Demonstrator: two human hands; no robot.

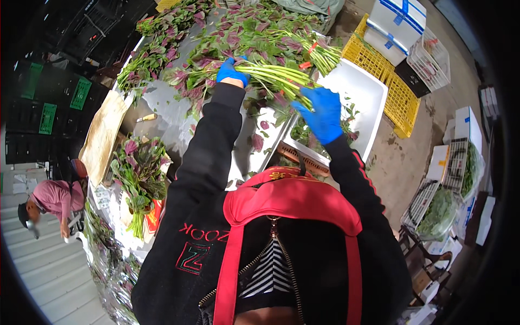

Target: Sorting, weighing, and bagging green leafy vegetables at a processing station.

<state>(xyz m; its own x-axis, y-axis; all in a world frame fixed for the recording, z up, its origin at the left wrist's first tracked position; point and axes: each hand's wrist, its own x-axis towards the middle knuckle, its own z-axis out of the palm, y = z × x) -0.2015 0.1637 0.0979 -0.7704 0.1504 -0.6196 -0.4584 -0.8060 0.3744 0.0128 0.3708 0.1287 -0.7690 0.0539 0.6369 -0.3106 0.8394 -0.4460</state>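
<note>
A bunch of red-and-green amaranth with long pale green stems (273,75) lies across the space between my two hands, above the grey worktable (162,103). My left hand (234,72), in a blue glove, is closed around it where the stems meet the leaves. At the cut stem ends is my right hand (324,115), also blue-gloved, with fingers stretched out and thumb apart, touching or nearly touching them. Beyond my hands spreads a heap of loose amaranth (244,35). A bunch tied with red tape (325,57) rests at the heap's right side.
Below my right hand stands a white tub (374,89) with leaf scraps. A wooden-handled tool (146,117) lies on the table; another amaranth bunch (138,179) stands nearer left. Yellow crates (401,105) and white foam boxes (392,27) stand right. A person (54,197) bends at far left.
</note>
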